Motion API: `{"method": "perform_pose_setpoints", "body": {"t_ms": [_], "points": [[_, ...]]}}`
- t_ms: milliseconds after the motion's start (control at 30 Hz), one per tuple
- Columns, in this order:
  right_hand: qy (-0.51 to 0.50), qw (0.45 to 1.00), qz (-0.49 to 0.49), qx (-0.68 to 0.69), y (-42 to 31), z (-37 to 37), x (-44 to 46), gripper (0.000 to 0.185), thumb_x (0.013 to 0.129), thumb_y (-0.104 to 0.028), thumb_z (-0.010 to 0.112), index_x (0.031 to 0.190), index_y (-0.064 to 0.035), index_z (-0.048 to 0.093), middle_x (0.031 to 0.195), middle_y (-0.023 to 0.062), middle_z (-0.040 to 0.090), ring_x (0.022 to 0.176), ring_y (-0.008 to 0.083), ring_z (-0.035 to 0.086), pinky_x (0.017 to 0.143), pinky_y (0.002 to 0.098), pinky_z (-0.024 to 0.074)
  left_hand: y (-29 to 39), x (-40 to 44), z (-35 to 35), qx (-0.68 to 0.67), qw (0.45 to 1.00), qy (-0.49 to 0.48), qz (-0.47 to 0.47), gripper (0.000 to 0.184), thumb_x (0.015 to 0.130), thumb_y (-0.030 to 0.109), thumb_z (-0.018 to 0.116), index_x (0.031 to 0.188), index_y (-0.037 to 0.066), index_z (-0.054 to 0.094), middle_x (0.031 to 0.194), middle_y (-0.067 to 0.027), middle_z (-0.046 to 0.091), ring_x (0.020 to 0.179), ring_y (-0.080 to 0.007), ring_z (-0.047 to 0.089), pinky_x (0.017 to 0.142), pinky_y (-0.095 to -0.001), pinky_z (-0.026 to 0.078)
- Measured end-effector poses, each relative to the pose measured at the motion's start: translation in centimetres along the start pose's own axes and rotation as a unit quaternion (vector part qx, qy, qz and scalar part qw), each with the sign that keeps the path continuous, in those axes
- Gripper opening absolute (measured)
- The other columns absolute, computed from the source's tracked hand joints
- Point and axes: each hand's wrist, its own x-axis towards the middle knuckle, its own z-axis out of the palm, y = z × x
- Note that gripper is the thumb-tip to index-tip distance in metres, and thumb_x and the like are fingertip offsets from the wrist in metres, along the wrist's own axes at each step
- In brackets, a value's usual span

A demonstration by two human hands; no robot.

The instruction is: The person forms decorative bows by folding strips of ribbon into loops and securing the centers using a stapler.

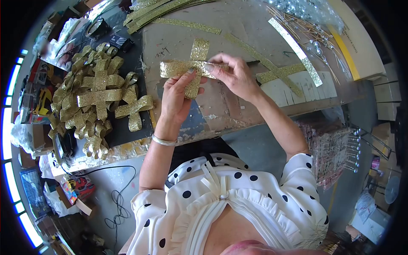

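Above the table, a gold glitter ribbon bow (pixel 199 49) is held between both hands, with one loop out to the left and flat strips pointing up and down. My left hand (pixel 180 93) pinches the bow near its middle, thumb on top. My right hand (pixel 233 74) has thumb and fingers closed on the bow's right-hand strip, close to the centre. Left of the hands, a heap of finished-looking gold bows (pixel 100 83) lies on a black surface. Gold strips (pixel 187 25) lie flat beyond the hands.
On the worktable (pixel 170 40), crossed gold strips (pixel 278 70) and a pale glitter strip (pixel 297 51) lie at the right. Thin sticks with silver beads (pixel 316 44) lie beside a cardboard box (pixel 361 40). A roll of black tape (pixel 97 29) is at the back left.
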Motion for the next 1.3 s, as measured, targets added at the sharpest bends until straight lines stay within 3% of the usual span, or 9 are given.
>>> {"method": "perform_pose_setpoints", "body": {"t_ms": [33,333,767,933,1300], "points": [[0.015,0.997,-0.017,0.070,-0.2,0.6,-0.1,0.023,0.085,-0.020,0.058,0.085,0.0020,0.060,0.069,0.0022,0.060,0.056,0.0060,0.053,0.052,0.0209,0.0432,0.0,0.2,-0.2,-0.001,1.000,-0.017,-0.015,0.015,0.084,0.012,0.059,0.092,0.000,0.061,0.085,-0.0074,0.063,0.073,-0.0164,0.063,0.056,-0.0258,0.050],[0.011,0.992,0.024,0.120,0.1,1.0,-0.5,0.014,0.084,-0.015,0.058,0.083,-0.0004,0.061,0.071,0.0031,0.061,0.056,0.0060,0.052,0.051,0.0203,0.0432,-0.3,-0.1,0.0,0.045,0.999,-0.010,0.014,0.016,0.083,0.012,0.061,0.091,-0.001,0.062,0.087,-0.0080,0.064,0.075,-0.0159,0.063,0.057,-0.0261,0.051],[0.009,0.985,0.027,0.171,0.5,1.0,-0.8,0.013,0.084,-0.013,0.057,0.085,-0.0006,0.061,0.072,0.0024,0.060,0.059,0.0062,0.053,0.052,0.0206,0.0452,0.0,0.0,-0.3,0.023,0.999,-0.023,-0.027,0.014,0.083,0.015,0.061,0.084,0.001,0.062,0.085,-0.0062,0.063,0.076,-0.0123,0.059,0.062,-0.0278,0.051],[-0.010,0.989,0.034,0.145,0.4,0.8,-0.8,0.013,0.084,-0.012,0.058,0.085,-0.0005,0.062,0.073,0.0032,0.061,0.061,0.0060,0.054,0.051,0.0207,0.0456,-0.2,-0.1,-0.4,0.051,0.998,-0.031,-0.007,0.017,0.083,0.014,0.061,0.090,-0.001,0.063,0.085,-0.0070,0.063,0.074,-0.0135,0.060,0.060,-0.0267,0.050],[0.024,0.984,0.011,0.176,0.5,1.6,-1.8,0.014,0.083,-0.014,0.060,0.082,0.0002,0.063,0.067,0.0020,0.061,0.056,0.0046,0.052,0.047,0.0204,0.0444,-0.3,-0.6,-0.8,0.080,0.995,-0.060,0.001,0.015,0.084,0.013,0.059,0.087,-0.001,0.064,0.078,-0.0062,0.064,0.065,-0.0120,0.059,0.054,-0.0243,0.044]]}}
